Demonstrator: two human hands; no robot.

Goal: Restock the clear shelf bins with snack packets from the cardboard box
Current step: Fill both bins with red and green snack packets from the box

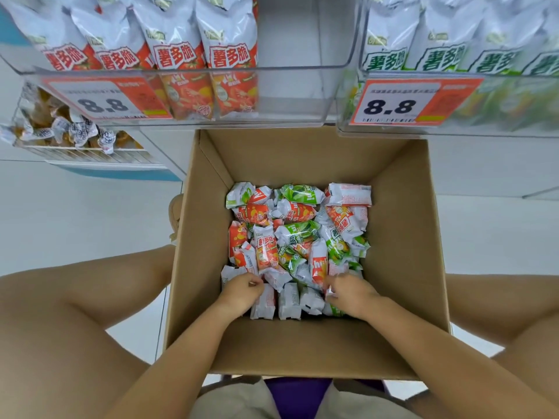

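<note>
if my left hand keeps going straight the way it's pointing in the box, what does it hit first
Most likely the orange snack packet standing just beyond the fingertips of the left hand, which points toward the far side of the cardboard box. The hand already rests on the pile, so depth is hard to judge; a white-backed packet may come first.

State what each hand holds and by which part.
Left hand pinches a white snack packet at its top edge; right hand grips another white packet's end.
</note>
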